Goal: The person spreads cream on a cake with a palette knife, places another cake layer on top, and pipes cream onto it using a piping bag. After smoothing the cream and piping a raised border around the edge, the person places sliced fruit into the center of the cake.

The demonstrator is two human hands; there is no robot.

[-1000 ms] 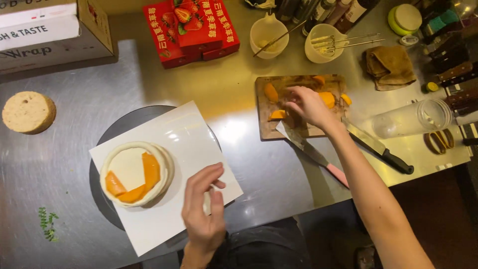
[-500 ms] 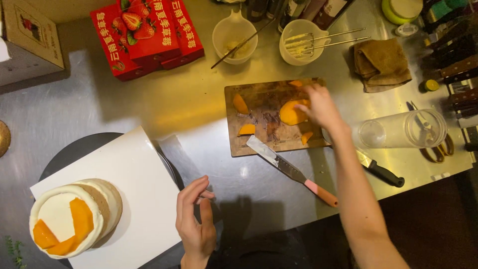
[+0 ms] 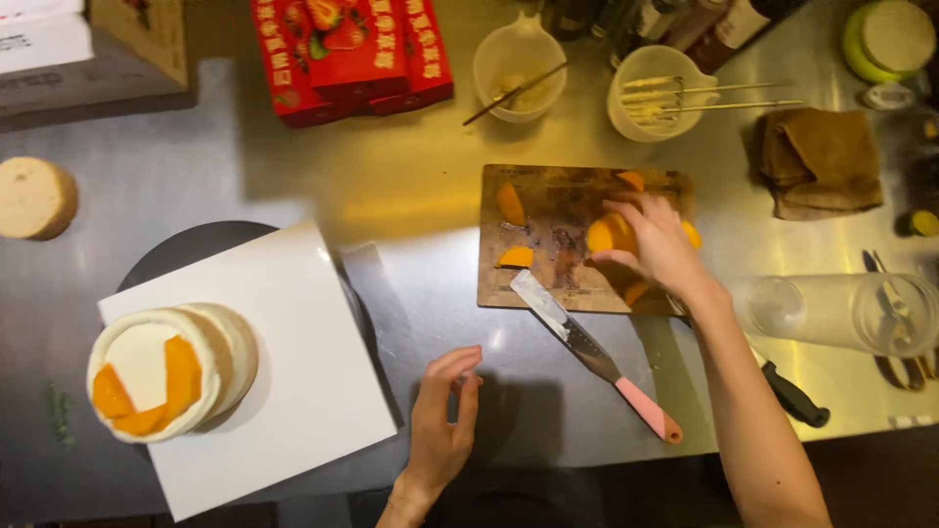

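A bare strip of steel counter [image 3: 440,196] lies open left of the cutting board [image 3: 548,196], running toward the white cake board [image 3: 293,342]. In front of the cutting board, a pink-handled spatula [image 3: 597,357] angles across the path. Behind it stand two cups [image 3: 518,59] and red boxes [image 3: 352,49]; to its right, a clear tumbler [image 3: 841,313] and a black-handled knife [image 3: 792,396] crowd the way.
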